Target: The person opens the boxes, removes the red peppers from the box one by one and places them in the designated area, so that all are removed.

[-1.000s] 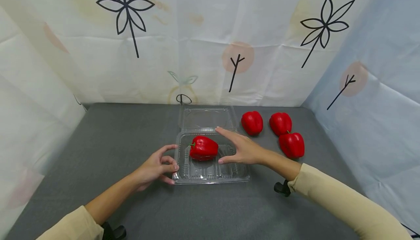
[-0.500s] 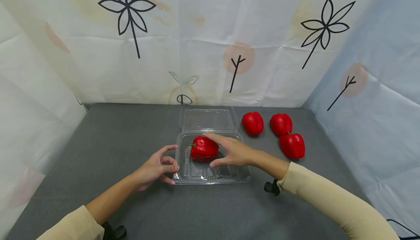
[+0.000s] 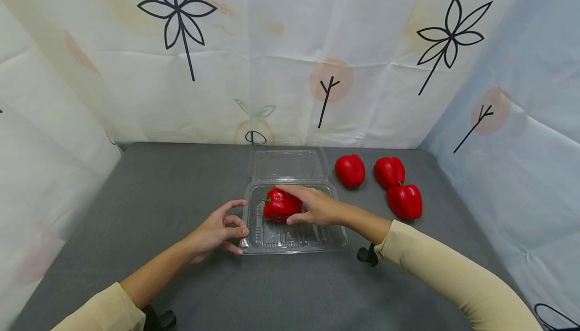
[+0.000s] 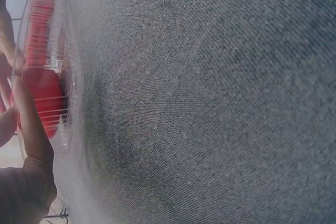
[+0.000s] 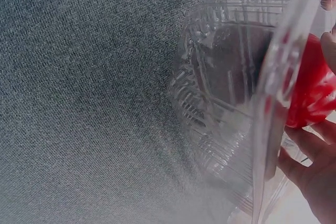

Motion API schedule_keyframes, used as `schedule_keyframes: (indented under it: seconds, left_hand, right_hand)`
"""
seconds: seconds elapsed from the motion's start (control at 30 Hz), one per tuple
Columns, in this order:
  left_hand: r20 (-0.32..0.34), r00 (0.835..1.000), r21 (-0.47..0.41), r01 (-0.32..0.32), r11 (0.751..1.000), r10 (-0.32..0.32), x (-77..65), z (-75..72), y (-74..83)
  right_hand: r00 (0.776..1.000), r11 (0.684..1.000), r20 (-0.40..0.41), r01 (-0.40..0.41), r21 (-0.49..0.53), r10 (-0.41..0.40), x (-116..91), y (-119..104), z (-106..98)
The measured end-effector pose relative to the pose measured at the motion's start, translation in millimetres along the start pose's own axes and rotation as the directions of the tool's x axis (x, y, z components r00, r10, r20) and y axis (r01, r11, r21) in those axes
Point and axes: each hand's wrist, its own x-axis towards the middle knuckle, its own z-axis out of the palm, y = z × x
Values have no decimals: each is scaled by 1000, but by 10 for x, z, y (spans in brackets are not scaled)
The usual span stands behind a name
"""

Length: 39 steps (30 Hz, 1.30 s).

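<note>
A clear plastic clamshell container (image 3: 267,239) lies on the grey table with its lid (image 3: 288,164) folded back. Inside its base, towards the far left, is a red bell pepper (image 3: 276,208), its green stem facing left. My right hand (image 3: 320,207) grips this pepper from the right, fingers over the top and thumb on the near side. In the right wrist view, fingertips meet the red bell pepper (image 5: 314,87) above the container rim. My left hand (image 3: 216,230) pinches the container's left rim between thumb and fingers. Through the clear wall, the left wrist view shows red inside.
Beyond the container's right side rest three more red bell peppers: one near the lid (image 3: 350,171), one farther right (image 3: 389,172), and one touching it in front (image 3: 405,201). A patterned white cloth (image 3: 281,84) backs the table (image 3: 181,170).
My right hand has moved left, from an open pose beside the red bell pepper to gripping it. My left hand stays at the container rim, and the pepper has barely moved.
</note>
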Motion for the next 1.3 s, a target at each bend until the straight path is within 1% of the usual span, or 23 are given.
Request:
schedule_keyframes:
  seconds: [0.17, 0.43, 0.63, 0.83, 1.17, 1.3]
  left_hand:
    - [2, 1000, -5, -2, 1000, 2, 9, -1, -5]
    - [-1, 1000, -9, 0, 1000, -1, 5, 1, -9]
    - [-4, 1000, -5, 9, 1000, -9, 5, 2, 4]
    - [-2, 1000, -6, 8, 1000, -8, 1, 4, 9]
    - [-2, 1000, -3, 0, 1000, 0, -9, 3, 15]
    - [-1, 1000, -6, -1, 1000, 1, -14, 6, 11]
  right_hand:
    - [1000, 1000, 0, -3, 3, 3, 3, 11, 0]
    - [999, 999, -6, 32, 20, -32, 16, 19, 52]
    - [1000, 999, 11, 14, 40, -14, 47, -13, 65]
    - [1000, 1000, -10, 7, 8, -7, 66, -19, 72]
    - [999, 999, -40, 11, -30, -12, 37, -30, 86]
    - [998, 998, -52, 27, -52, -29, 15, -53, 81]
